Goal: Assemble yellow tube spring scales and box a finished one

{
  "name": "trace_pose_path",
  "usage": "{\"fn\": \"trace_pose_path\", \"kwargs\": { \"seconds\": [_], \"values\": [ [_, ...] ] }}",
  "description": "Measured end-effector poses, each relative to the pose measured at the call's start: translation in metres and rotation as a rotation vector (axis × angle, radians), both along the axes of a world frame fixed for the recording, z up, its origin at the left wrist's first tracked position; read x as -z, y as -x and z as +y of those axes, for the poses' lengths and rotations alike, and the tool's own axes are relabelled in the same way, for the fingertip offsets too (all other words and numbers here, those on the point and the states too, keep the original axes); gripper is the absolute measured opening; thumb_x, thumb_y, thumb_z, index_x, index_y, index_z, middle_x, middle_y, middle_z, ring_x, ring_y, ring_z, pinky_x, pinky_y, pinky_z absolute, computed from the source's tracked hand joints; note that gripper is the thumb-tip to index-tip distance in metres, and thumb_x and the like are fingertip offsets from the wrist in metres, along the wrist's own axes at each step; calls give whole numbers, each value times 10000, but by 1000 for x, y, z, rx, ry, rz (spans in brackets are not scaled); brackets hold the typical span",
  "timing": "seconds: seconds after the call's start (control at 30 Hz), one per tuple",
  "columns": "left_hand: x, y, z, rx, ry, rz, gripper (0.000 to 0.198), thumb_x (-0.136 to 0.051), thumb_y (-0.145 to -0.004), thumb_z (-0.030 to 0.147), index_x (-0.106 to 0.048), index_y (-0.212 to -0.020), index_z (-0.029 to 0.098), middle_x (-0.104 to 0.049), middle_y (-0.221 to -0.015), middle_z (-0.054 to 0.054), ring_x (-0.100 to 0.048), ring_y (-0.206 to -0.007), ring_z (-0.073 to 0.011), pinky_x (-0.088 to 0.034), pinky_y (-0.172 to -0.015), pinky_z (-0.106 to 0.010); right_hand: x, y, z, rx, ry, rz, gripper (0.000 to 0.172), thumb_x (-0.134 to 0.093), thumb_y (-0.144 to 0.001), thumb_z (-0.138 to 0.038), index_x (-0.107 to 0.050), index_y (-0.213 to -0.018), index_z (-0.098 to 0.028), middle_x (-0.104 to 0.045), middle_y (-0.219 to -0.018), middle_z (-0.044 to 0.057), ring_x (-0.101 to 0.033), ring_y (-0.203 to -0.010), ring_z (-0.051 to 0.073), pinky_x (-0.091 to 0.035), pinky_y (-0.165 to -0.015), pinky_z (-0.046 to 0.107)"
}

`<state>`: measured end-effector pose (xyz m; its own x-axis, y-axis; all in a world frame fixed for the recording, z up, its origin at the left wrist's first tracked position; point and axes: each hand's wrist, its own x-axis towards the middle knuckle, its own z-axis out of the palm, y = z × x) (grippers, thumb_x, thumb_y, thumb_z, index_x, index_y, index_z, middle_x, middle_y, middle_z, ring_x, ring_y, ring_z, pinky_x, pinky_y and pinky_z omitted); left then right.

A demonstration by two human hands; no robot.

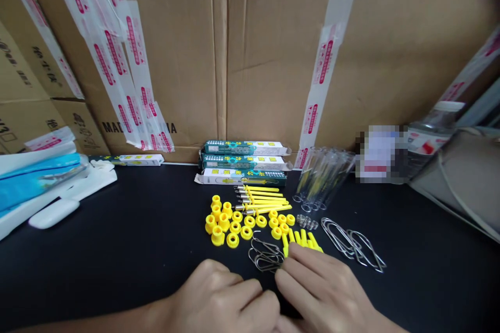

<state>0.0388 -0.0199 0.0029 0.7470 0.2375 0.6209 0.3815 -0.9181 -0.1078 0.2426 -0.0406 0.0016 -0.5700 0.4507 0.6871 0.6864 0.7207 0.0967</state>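
Note:
My left hand [228, 302] and my right hand [324, 291] meet low in the view, their fingers curled. Whatever lies between them is hidden. Just beyond the fingers are bent metal wire hooks [265, 254] and short yellow plastic pieces [300, 239], partly covered by my right hand. Farther back lie yellow collared caps [217, 235], flat yellow rings [247, 232] and small yellow caps [277, 232]. Yellow rods with metal springs [263, 200] sit behind these. Small coiled metal pieces [307, 222] and larger wire hooks [351, 242] lie to the right.
Clear plastic tubes [324, 179] are bunched at the back right. Printed narrow boxes [242, 177] are stacked against a large cardboard box [269, 62]. On the right stand a bottle [433, 127] and a grey bag [464, 177]. A blue package [39, 177] and white case [54, 213] lie left.

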Motion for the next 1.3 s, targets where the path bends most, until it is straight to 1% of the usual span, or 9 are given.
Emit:
{"fn": "trace_pose_path", "kwargs": {
  "seconds": [0.13,0.33,0.47,0.63,0.83,0.93,1.07,1.23,1.3],
  "values": [
    [-3,1,4,45,73,-49,673,-168,-1154,316,-471,-563,209,-491,-472,58,-425,-359,-101,-312,-401,-320,0,1,0,-47,22,-8,633,-377,-1122,-397,-596,-568,-183,-545,-519,8,-487,-505,162,-389,-501,334],
    [-6,6,2,102,259,-59,470,-318,-1146,371,-672,-880,213,-723,-719,59,-676,-547,-94,-415,-481,-288,-3,-2,3,-54,0,16,649,-301,-1135,-281,-598,-565,-186,-555,-518,26,-478,-534,170,-370,-515,323],
    [-4,7,3,145,253,-120,455,-396,-1137,306,-621,-762,179,-704,-640,59,-678,-501,-80,-427,-467,-264,-2,0,5,-63,-26,4,597,-427,-1097,-217,-558,-515,-185,-500,-490,4,-411,-508,152,-333,-493,315],
    [-5,5,5,31,214,-143,561,-386,-1119,465,-528,-649,194,-597,-498,76,-585,-373,-80,-415,-433,-271,0,0,3,-75,-34,14,587,-504,-1083,-243,-547,-501,-186,-484,-483,-8,-396,-509,148,-346,-502,317],
    [-7,5,7,62,303,-126,403,-390,-1114,482,-654,-1057,184,-769,-756,62,-747,-588,-91,-504,-521,-238,-2,-4,3,-116,-13,75,565,-503,-1081,-194,-568,-519,-176,-500,-484,-13,-392,-495,138,-336,-487,322],
    [-6,8,6,103,305,-141,350,-442,-1119,381,-652,-919,186,-760,-735,56,-738,-579,-91,-507,-540,-234,-2,-4,3,-109,-5,73,569,-491,-1089,-226,-579,-530,-172,-515,-492,-3,-409,-501,140,-346,-492,324],
    [-6,9,5,52,310,-231,403,-522,-1081,435,-583,-766,191,-693,-605,83,-674,-462,-72,-472,-494,-235,-3,-3,4,-103,10,75,553,-501,-1085,-221,-589,-542,-170,-517,-494,-5,-411,-503,139,-352,-499,322],
    [-6,7,4,62,292,-269,287,-500,-1097,413,-667,-1016,193,-809,-782,77,-764,-585,-79,-513,-558,-224,-1,-3,6,-113,-2,108,547,-495,-1089,-224,-617,-559,-165,-527,-494,-3,-414,-508,142,-374,-518,316],
    [-4,7,4,103,309,-259,245,-517,-1100,352,-679,-997,200,-818,-810,75,-785,-643,-86,-533,-613,-219,-1,-4,6,-118,3,111,580,-473,-1097,-233,-598,-534,-170,-521,-488,-1,-406,-507,143,-369,-514,315]
  ]
}}
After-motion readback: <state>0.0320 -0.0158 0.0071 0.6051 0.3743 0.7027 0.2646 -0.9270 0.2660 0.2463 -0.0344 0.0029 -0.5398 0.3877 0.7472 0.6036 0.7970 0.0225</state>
